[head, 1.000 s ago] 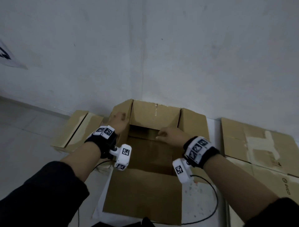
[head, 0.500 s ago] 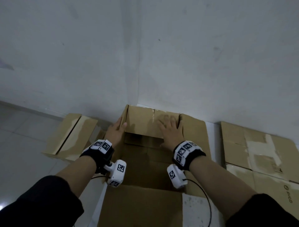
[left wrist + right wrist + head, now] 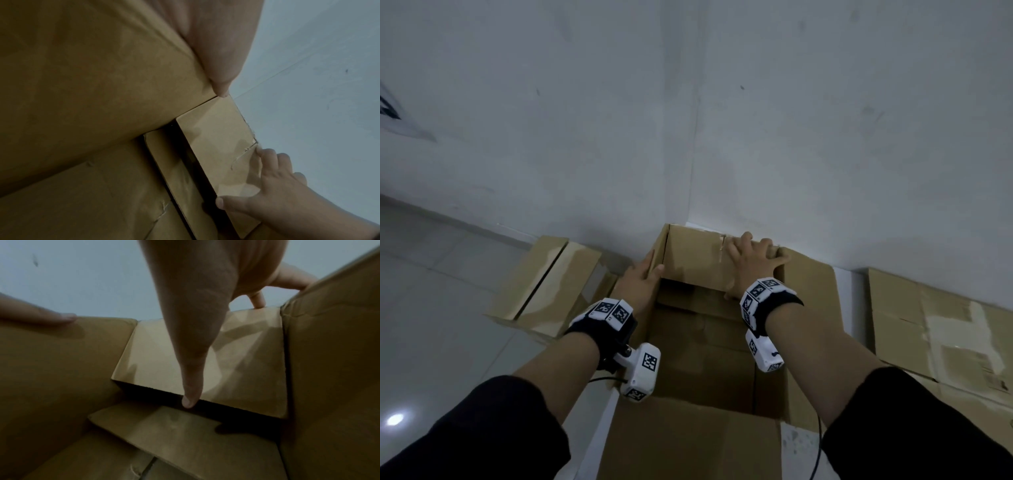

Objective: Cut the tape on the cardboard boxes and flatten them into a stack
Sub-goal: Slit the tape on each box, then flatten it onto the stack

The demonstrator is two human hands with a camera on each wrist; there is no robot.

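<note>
An open brown cardboard box [image 3: 705,346] stands on the floor in the wall corner. Its far flap [image 3: 695,260] is upright, close to the wall. My right hand [image 3: 751,263] lies spread on that flap, fingertips at its top edge and thumb [image 3: 195,353] reaching down to its lower edge. My left hand [image 3: 642,277] holds the box's left side at the far corner. Its thumb [image 3: 220,65] is on the inner face and its fingers are hidden on the outside. The right hand [image 3: 273,186] also shows in the left wrist view, on the far flap [image 3: 216,138]. No cutting tool is in view.
Flattened cardboard [image 3: 544,284] lies on the floor to the left. More flattened boxes [image 3: 928,325] lie along the wall to the right. The box's near flap [image 3: 688,445] folds out towards me. A thin black cable [image 3: 818,438] hangs from my right wrist.
My right hand rose from inside the box onto the far flap, which now stands closer to the wall. My left hand slid forward to the far left corner.
</note>
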